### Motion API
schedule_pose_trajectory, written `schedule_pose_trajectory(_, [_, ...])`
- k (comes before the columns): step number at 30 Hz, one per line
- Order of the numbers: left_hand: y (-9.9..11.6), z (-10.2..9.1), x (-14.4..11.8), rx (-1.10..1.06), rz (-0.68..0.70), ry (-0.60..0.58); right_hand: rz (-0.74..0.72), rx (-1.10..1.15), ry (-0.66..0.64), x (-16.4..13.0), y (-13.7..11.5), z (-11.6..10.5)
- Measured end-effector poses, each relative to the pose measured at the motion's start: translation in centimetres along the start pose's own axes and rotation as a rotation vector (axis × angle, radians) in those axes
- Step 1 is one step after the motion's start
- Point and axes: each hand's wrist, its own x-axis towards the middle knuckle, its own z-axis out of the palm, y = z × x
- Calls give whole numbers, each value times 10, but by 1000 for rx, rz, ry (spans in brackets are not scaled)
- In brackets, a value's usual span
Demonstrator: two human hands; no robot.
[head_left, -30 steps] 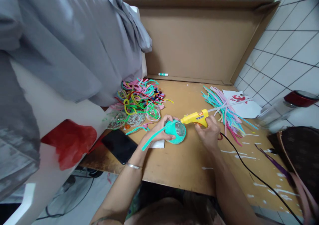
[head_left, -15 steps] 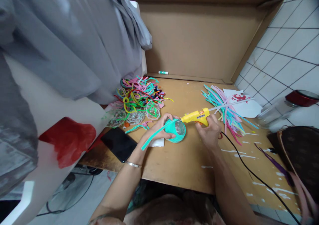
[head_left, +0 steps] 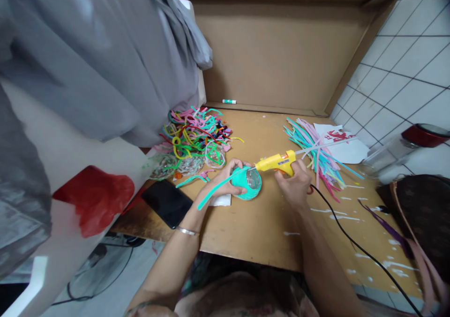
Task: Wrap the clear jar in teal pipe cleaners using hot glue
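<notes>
My left hand (head_left: 222, 182) grips a small clear cup (head_left: 249, 184) partly wrapped in a teal strip, tilted on the cardboard work surface (head_left: 260, 228). A loose end of the teal strip (head_left: 211, 196) trails down-left past my wrist. My right hand (head_left: 294, 186) holds a yellow glue gun (head_left: 277, 162) with its nozzle touching the cup's upper rim. A white glue stick juts from the gun's back. The gun's black cord (head_left: 355, 246) runs off to the lower right.
A tangle of coloured strips (head_left: 195, 134) lies at the left, a straight bundle of strips (head_left: 316, 152) at the right. A black phone (head_left: 167, 203) sits near the left edge. A glass jar with red lid (head_left: 404, 152), a brown bag (head_left: 422, 214) and grey cloth (head_left: 98, 59) surround the area.
The view has shifted slightly. Both hands stay on the cup and glue gun, with the nozzle still at the cup's rim.
</notes>
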Motion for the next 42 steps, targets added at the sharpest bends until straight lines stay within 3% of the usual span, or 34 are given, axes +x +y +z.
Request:
schedule_pose_trajectory(12, [7,1,-2,48,-40,3,60,20,-81,-2,-3,1])
schedule_pose_trajectory(18, [11,3,-3,62,-44,11,271,77,-119,2,3,4])
schedule_pose_trajectory(28, [9,3,-3,18,-53,39,590,-406,-404,-2,21,9])
schedule_pose_trajectory(35, [10,6,-3,2,-57,53,538,-539,-385,-11,33,14])
schedule_pose_trajectory(42, [12,6,-3,22,-48,39,382,-627,-309,-17,38,14])
